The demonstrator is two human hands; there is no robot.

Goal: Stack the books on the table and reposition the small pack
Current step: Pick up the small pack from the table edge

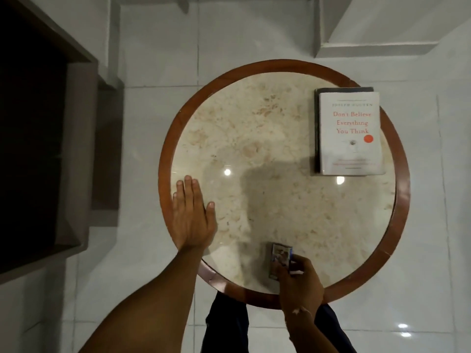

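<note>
The small pack [280, 258] lies near the front edge of the round table [163, 154], with the right hand [300, 281] gripping its near end between thumb and fingers. Well apart, at the far right, a white book [350, 133] sits on a darker book [317, 128], edges nearly flush. The left hand [191, 215] rests flat and open at the left rim, fingers together
</note>
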